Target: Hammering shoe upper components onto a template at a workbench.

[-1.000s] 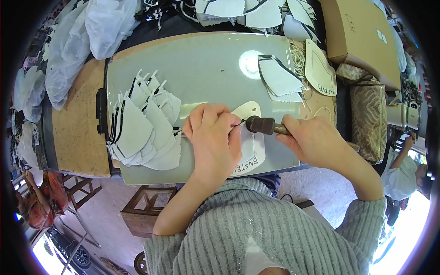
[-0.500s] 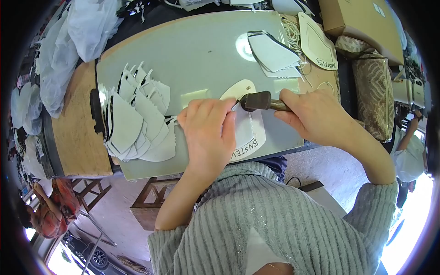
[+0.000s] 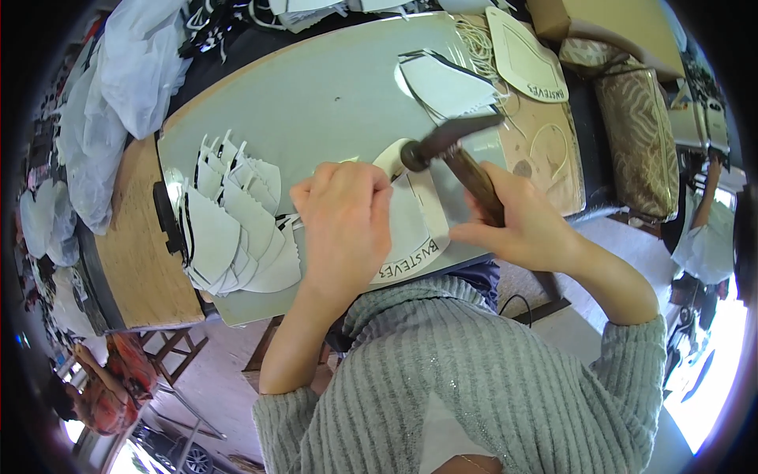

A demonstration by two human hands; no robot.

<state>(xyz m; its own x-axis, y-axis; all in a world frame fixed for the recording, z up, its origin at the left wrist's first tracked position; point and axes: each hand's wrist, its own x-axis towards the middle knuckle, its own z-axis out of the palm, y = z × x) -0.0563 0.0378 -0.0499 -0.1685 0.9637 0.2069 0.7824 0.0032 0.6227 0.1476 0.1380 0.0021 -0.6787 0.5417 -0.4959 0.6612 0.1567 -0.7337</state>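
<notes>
Clearly, the right hand grips the hammer by its handle, the head over the cream template. On that template, on the desk, lies the white piece, partly hidden by the curled left hand, whose hold I cannot tell. I'd judge short, square taps best, with those left fingertips clear.

Workshop, hammer, piled white pieces, worktable

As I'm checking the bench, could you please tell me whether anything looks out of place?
Nothing looks spilled or broken. One mild oddity: beside the grey mat, a dark round mark stands out against the tan board, too indistinct to call damage.
</notes>
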